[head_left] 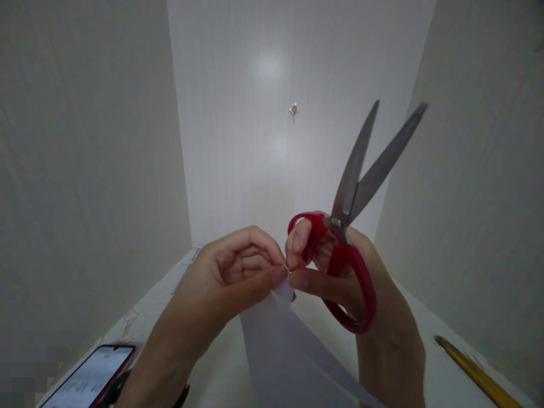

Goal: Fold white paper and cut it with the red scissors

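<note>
A thin white sheet (289, 345), seemingly paper, hangs down from between my two hands. My left hand (242, 272) pinches its top corner between thumb and forefinger. Close against it, the thumb and a fingertip of my right hand (323, 266) meet at the same corner. Red-handled scissors (351, 192) hang on the fingers of my right hand, with the blades spread apart and pointing up to the right. The blades do not touch the sheet. What exactly lies between the right fingertips is too small to make out.
A phone (93, 377) with a lit screen lies at the lower left. On the right is a yellow pen-like object (471, 368). Pale panels rise on the left, right and ahead, the far panel (238, 141) bearing a small fitting (293, 109).
</note>
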Available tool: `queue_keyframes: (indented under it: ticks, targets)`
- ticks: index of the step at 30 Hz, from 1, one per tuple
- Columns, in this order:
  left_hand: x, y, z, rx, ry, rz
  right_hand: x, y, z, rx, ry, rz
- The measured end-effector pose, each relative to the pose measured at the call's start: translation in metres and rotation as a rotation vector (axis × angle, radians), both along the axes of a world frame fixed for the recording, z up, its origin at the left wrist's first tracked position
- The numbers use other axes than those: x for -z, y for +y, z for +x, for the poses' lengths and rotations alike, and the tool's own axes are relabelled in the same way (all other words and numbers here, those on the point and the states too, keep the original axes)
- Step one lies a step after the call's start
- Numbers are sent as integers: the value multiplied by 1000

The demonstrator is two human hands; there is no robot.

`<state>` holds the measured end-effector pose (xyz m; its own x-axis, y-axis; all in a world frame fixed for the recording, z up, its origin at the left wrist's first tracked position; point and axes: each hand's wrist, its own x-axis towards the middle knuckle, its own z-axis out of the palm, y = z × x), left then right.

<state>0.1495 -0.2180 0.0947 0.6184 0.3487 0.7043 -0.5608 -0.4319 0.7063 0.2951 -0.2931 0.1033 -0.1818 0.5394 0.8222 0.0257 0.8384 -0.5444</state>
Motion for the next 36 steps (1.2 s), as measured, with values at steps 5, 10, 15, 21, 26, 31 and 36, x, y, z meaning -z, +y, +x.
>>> queue_keyframes:
  ticks: [5, 10, 15, 21, 26, 31, 36]
  targets:
    - [2, -4, 1, -102, -80, 48, 1, 3, 3, -19, 5, -7]
    - [4, -10, 0, -219, -154, 127, 2, 0, -1, 16, 28, 5]
    - [3, -18, 0, -336, -190, 210, -1, -3, -6, 53, 45, 57]
    - [4, -21, 1, -444, -226, 307, 1, 0, -3, 81, 40, 170]
    - [4, -21, 0, -466, -223, 331, 2, 3, 0, 77, 44, 212]
    - [2, -19, -4, -403, -165, 325, 3, -2, -3, 112, 56, 170]
    - [0, -15, -6, -346, -76, 243, 4, -10, -8, 262, 56, 156]
